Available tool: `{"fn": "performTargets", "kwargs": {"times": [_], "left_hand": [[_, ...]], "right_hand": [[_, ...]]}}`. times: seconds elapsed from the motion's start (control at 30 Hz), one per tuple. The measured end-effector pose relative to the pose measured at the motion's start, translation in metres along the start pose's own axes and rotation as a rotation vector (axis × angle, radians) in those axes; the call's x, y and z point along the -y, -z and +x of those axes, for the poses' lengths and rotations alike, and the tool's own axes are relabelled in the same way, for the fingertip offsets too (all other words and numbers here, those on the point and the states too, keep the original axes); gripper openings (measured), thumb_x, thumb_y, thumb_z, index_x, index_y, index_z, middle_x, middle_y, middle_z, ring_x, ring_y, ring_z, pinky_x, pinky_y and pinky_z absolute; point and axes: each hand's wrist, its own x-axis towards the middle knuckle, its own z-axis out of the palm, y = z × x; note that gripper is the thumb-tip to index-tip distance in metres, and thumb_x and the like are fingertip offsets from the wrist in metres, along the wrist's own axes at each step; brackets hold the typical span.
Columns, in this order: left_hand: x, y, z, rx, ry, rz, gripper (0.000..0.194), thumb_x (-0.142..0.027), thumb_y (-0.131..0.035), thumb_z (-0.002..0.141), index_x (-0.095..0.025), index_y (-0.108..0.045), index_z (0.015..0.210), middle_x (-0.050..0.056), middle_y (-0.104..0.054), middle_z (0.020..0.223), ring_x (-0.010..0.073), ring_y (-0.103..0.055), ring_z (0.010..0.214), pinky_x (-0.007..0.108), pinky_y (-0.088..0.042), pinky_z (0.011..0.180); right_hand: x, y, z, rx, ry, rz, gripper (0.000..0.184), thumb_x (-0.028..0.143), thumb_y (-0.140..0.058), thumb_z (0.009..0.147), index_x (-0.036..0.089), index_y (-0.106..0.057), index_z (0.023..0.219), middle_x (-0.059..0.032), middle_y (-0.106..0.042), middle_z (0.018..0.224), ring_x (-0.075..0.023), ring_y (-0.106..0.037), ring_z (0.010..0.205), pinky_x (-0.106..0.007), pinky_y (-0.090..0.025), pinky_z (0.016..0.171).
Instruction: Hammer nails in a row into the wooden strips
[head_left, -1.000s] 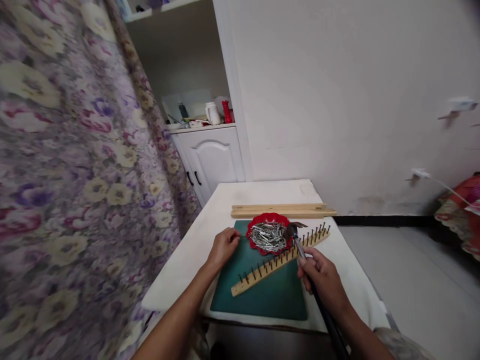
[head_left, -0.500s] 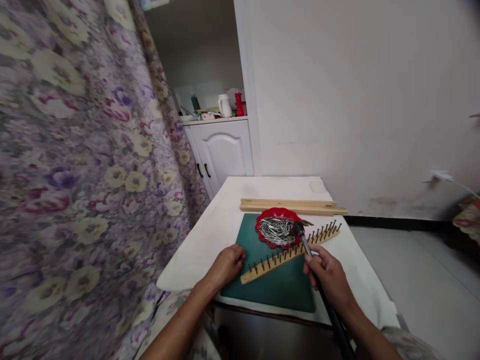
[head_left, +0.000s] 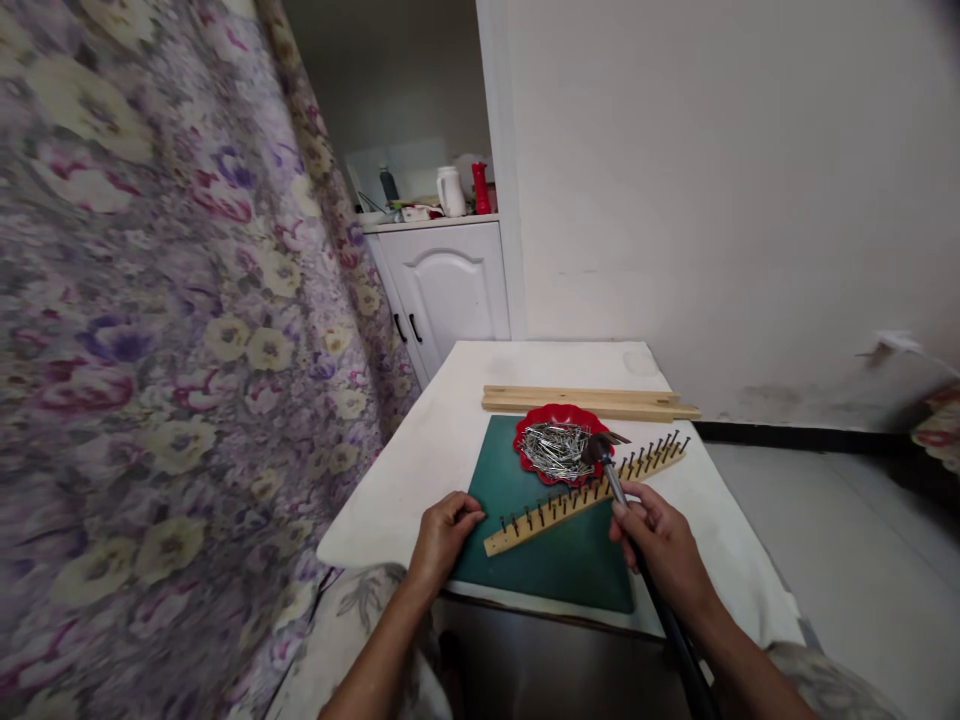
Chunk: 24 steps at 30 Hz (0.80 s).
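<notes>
My right hand is wrapped around the shaft of a claw hammer with a dark grip. Its head is raised over the right edge of a red scalloped bowl full of silvery nails. Slanting across a green mat lies a narrow wooden strip with several dark nails standing upright along it. My left hand rests at the mat's left edge, just left of the strip's near end. Its fingers are pinched together; whether anything small is between them cannot be made out.
More wooden strips lie behind the bowl on the white-covered table. A flowered curtain hangs at the left. Beyond is a white cabinet with a white jug and a red bottle on top.
My left hand has shifted slightly left, away from the strip, and its fingers are drawn into a pinch. The hammer stays nearly in place. The view has tilted a little.
</notes>
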Motion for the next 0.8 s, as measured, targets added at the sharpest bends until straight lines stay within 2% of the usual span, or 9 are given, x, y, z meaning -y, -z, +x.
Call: {"fn": "performTargets", "kwargs": {"times": [0.07,0.17,0.3,0.4,0.6,0.7,0.8], "left_hand": [[0.0,0.006,-0.005,-0.002,-0.009,0.065,0.014,-0.028,-0.055,0.077,-0.018,-0.06,0.07,0.001,-0.061,0.071,0.0151,-0.056,0.069,0.024,-0.042,0.066],[-0.004,0.011,-0.012,0.06,-0.072,0.183,0.016,-0.026,-0.049,0.081,-0.018,-0.06,0.073,0.002,-0.059,0.075,0.0158,-0.056,0.073,0.025,-0.041,0.068],[-0.017,0.009,-0.016,0.173,-0.196,0.305,0.027,-0.028,-0.038,0.089,-0.019,-0.061,0.076,0.004,-0.056,0.078,0.0157,-0.054,0.074,0.025,-0.04,0.068],[-0.023,0.006,-0.012,0.221,-0.208,0.346,0.032,-0.029,-0.036,0.09,-0.019,-0.06,0.071,0.003,-0.054,0.076,0.0152,-0.052,0.071,0.024,-0.039,0.065],[-0.009,0.003,-0.002,0.226,-0.135,0.14,0.018,-0.026,-0.048,0.084,-0.019,-0.063,0.078,0.004,-0.06,0.082,0.0159,-0.057,0.078,0.025,-0.043,0.072],[-0.003,0.0,-0.002,0.2,-0.103,0.059,0.021,-0.03,-0.048,0.085,-0.019,-0.064,0.08,0.004,-0.061,0.082,0.0167,-0.058,0.079,0.026,-0.044,0.074],[-0.003,-0.003,-0.006,0.194,-0.137,0.037,0.027,-0.034,-0.041,0.089,-0.019,-0.064,0.087,0.006,-0.06,0.087,0.0175,-0.057,0.084,0.027,-0.044,0.078]], "right_hand": [[-0.001,0.0,0.0,0.011,0.002,-0.009,0.036,0.041,-0.058,0.082,0.017,-0.053,0.109,0.0046,-0.057,0.057,-0.0092,-0.043,0.037,-0.019,-0.033,0.036],[-0.001,-0.001,-0.001,0.015,-0.006,-0.013,0.037,0.042,-0.058,0.082,0.018,-0.053,0.109,0.0048,-0.057,0.057,-0.0094,-0.043,0.036,-0.019,-0.033,0.035],[0.0,-0.003,-0.002,0.011,-0.009,-0.025,0.038,0.043,-0.058,0.081,0.017,-0.054,0.109,0.0046,-0.057,0.057,-0.0095,-0.043,0.036,-0.02,-0.032,0.036],[0.0,-0.003,-0.002,0.007,0.0,-0.026,0.037,0.041,-0.058,0.082,0.017,-0.054,0.11,0.0045,-0.057,0.057,-0.0096,-0.043,0.036,-0.02,-0.032,0.036],[-0.001,-0.002,-0.001,0.0,-0.006,-0.03,0.038,0.042,-0.058,0.082,0.017,-0.054,0.11,0.0042,-0.057,0.057,-0.0098,-0.044,0.037,-0.02,-0.033,0.036],[-0.001,-0.002,-0.001,-0.004,-0.017,-0.033,0.039,0.043,-0.059,0.081,0.017,-0.054,0.11,0.0045,-0.057,0.056,-0.0099,-0.044,0.036,-0.02,-0.033,0.035],[-0.001,-0.002,-0.001,-0.007,-0.015,-0.032,0.038,0.042,-0.059,0.08,0.018,-0.055,0.109,0.0051,-0.057,0.056,-0.0096,-0.044,0.036,-0.02,-0.033,0.036]]}}
